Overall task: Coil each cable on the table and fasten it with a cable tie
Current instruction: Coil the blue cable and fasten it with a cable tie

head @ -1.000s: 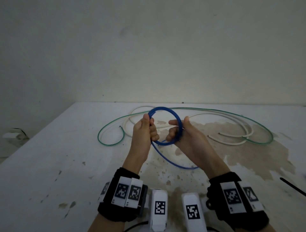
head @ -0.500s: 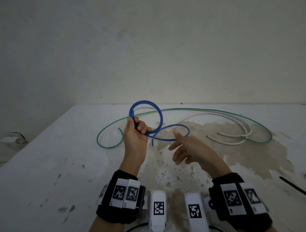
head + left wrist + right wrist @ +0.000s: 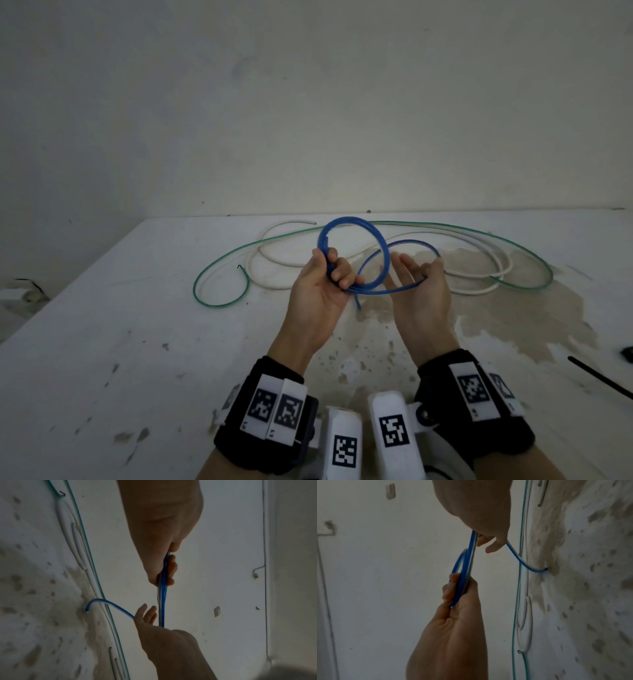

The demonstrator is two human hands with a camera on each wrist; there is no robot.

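Observation:
My left hand point(image 3: 329, 277) grips a blue cable point(image 3: 356, 219) where its turns cross, and the coil stands upright above the table point(image 3: 102, 342). From that grip a loose length runs across my right hand point(image 3: 418, 284), which is palm up with its fingers nearly straight. This length arcs over the fingertips and back, and its cut end point(image 3: 358, 306) points down. The left wrist view shows the left hand point(image 3: 169, 568) round the blue cable point(image 3: 163, 595) and the right hand point(image 3: 147, 615) spread. In the right wrist view the blue cable point(image 3: 464, 566) runs behind the right hand point(image 3: 488, 543) from the left hand point(image 3: 458, 595).
A long green cable point(image 3: 219, 305) and a white cable point(image 3: 274, 284) lie loose across the back of the table behind my hands. A black cable tie point(image 3: 599, 377) lies near the right edge. The table top is stained brown on the right.
A second ago both hands held the coil. The right hand then let go and has come palm up under the loose loop; the left hand has kept its grip on the coil.

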